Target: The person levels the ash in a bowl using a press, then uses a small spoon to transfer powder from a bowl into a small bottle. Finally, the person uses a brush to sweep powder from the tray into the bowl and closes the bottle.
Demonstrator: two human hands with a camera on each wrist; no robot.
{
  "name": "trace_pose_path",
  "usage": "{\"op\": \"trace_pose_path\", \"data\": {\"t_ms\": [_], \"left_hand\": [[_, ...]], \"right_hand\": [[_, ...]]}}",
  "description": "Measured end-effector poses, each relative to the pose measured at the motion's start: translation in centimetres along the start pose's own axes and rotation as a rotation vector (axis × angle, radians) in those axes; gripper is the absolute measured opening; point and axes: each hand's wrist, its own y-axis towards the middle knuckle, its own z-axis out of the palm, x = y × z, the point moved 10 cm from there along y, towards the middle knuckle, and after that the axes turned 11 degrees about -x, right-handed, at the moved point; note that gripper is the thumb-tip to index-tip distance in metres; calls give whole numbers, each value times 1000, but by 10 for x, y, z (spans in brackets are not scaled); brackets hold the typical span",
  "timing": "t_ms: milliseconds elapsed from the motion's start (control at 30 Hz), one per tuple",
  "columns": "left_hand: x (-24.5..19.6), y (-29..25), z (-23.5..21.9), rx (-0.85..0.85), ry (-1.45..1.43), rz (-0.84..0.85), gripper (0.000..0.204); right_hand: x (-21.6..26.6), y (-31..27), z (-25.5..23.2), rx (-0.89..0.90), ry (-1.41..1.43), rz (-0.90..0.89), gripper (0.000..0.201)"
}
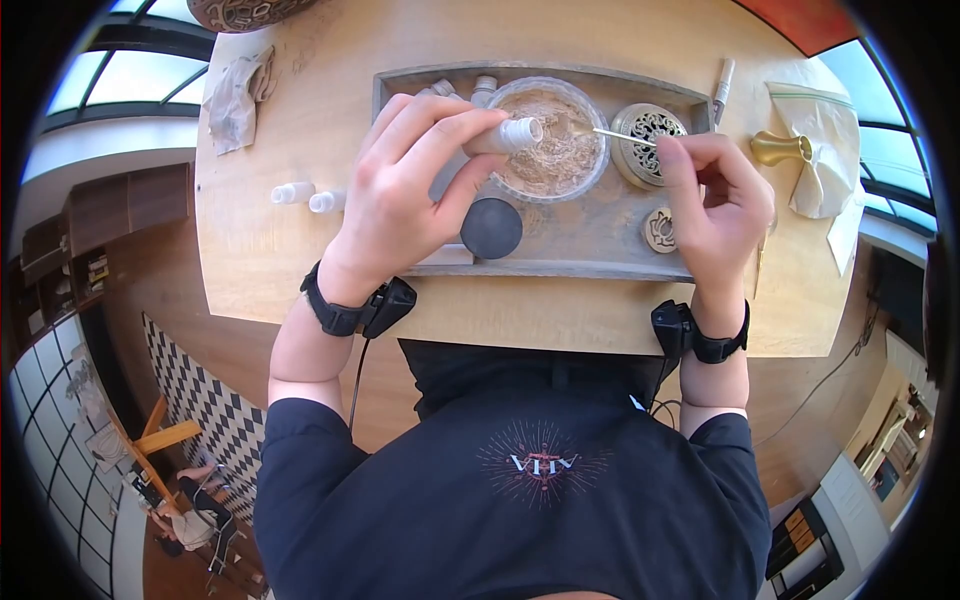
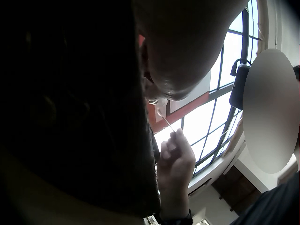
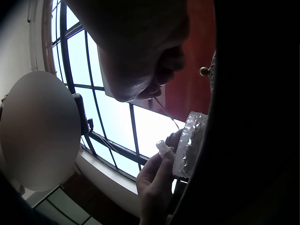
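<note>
My left hand point(image 1: 400, 180) grips a small translucent plastic bottle point(image 1: 520, 134), its open neck pointing right over a clear tub point(image 1: 604, 165) of brownish powder point(image 1: 548, 172). Between thumb and fingers my right hand point(image 1: 722, 195) pinches a thin metal stick point(image 1: 628, 138), whose far end reaches over the powder. The right wrist view shows the bottle point(image 3: 162, 147) held beside the tub's ridged wall point(image 3: 190, 145). A round black disc point(image 1: 491, 228) lies below the left hand. Near the right fingertips is an openwork metal burner lid point(image 1: 645, 140), with a small lotus-patterned piece point(image 1: 660, 230) below it.
A grey tray point(image 1: 580, 270) bears the tub and burner lid. Two small bottles, one nearer the edge point(image 1: 293, 193), lie left of it beside a crumpled plastic bag point(image 1: 238, 105). To the right are a white tube point(image 1: 723, 90), a brass vessel point(image 1: 780, 148) and another bag point(image 1: 825, 175).
</note>
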Motion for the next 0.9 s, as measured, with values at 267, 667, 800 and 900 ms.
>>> {"op": "trace_pose_path", "data": {"t_ms": [267,667,800,900], "left_hand": [[0,1,1,7,-13,-7,39],[-3,0,3,50,5,-6,41],[-5,0,4,62,-5,-7,41],[-4,0,4,66,-11,-13,41]], "right_hand": [[-30,-10,20,117,125,345,15],[-17,-7,13,83,290,412,13],[12,-3,17,119,137,11,5],[39,-5,18,119,50,-332,6]]}}
